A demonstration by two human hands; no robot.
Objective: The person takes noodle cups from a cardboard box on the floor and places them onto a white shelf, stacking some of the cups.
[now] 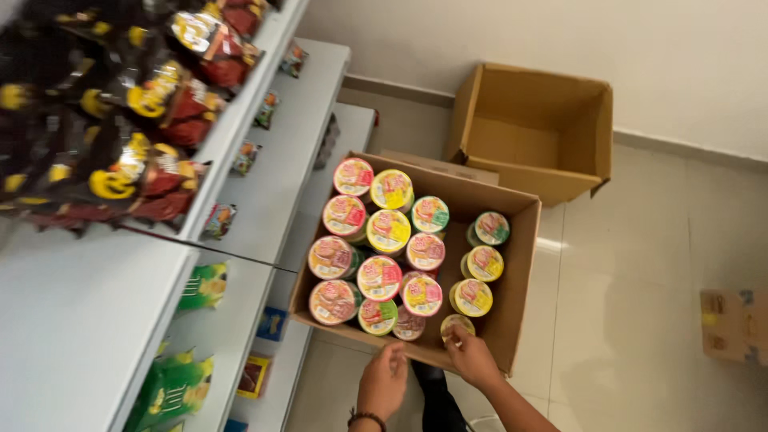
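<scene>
The person's right hand [474, 358] reaches into the near edge of an open cardboard box [520, 264] on the floor, its fingers curled around a yellow-lidded cup [456, 324] at the box's six o'clock corner; the grip looks like a pinch on the rim, though the fingertips are partly hidden behind the cup. The left hand [384, 382], with a dark bracelet at the wrist, rests at the box's front wall around seven o'clock, fingers bent and close together, seemingly touching the cardboard edge and holding nothing. The box is packed with round noodle cups [379, 277] in pink, yellow and green lids, standing upright in rows. I judge the step in hand to be taking hold of that nearest cup (it has not left the box). A next move would call for a firm grip on the rim and a straight lift clear of the neighbouring cups. White shelves [80, 320] run along nine o'clock, carrying snack bags [172, 388]; an empty carton [536, 132] lies on its side at one o'clock.
</scene>
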